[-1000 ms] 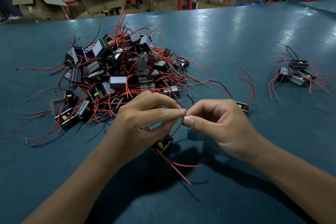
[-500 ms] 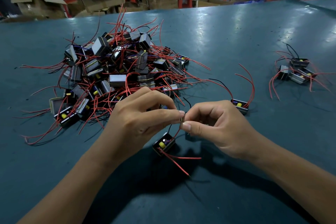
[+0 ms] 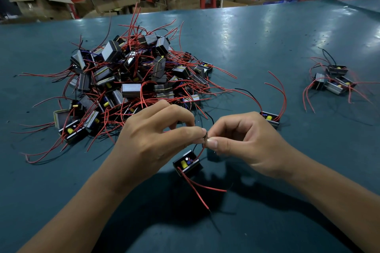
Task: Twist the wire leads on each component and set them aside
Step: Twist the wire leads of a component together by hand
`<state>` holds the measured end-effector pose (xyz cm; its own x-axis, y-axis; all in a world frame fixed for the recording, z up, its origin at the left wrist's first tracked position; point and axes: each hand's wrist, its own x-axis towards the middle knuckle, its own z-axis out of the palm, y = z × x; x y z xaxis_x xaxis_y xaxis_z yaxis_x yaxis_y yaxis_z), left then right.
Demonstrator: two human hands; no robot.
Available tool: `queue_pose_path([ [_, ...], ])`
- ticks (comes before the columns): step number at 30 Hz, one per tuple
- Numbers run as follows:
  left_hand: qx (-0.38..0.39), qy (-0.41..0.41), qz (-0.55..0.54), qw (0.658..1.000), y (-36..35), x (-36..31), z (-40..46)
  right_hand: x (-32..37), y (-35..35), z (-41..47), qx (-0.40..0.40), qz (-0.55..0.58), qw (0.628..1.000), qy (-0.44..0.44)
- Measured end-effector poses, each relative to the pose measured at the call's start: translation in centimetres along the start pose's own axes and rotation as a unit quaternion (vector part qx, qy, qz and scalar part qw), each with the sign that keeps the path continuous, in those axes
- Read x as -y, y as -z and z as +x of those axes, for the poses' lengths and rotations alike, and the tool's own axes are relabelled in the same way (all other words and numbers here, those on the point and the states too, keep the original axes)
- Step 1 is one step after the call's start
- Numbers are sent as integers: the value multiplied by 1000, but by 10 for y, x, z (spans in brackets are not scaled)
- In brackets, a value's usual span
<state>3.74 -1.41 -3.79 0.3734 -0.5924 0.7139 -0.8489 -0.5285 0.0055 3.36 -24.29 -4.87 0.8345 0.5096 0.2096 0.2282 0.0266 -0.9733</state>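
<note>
Meanwhile the left hand [image 3: 156,139] and right hand [image 3: 244,144] still pinch the wire ends [image 3: 205,136] together, and the little box [image 3: 188,163] now dangles clear below them (twisting looks nearly done) above the table [image 3: 267,37].

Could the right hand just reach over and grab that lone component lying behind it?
Probably yes, but not right now: the lone component lies unobstructed just beyond the right hand, which is busy pinching wire leads with the left hand.

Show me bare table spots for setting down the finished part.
Bare: between the big pile and small group, behind the lone part; also the far right table. Crowded: the left, wires sprawling, and around both hands.
</note>
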Motion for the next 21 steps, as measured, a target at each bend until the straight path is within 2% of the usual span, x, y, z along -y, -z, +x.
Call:
queue_pose_path([
  [6,35,-4,-11,999,0,-3,4,1,-1,-1,10,-65,998,24],
  [11,44,38,-32,998,-4,-9,8,1,-3,-2,-25,-127,990,61],
  [16,88,133,-111,981,-2,-15,9,1,-5,-3,-41,-177,980,78],
  [21,104,279,-211,931,-3,-24,12,1,-5,-3,-54,-197,976,79],
])
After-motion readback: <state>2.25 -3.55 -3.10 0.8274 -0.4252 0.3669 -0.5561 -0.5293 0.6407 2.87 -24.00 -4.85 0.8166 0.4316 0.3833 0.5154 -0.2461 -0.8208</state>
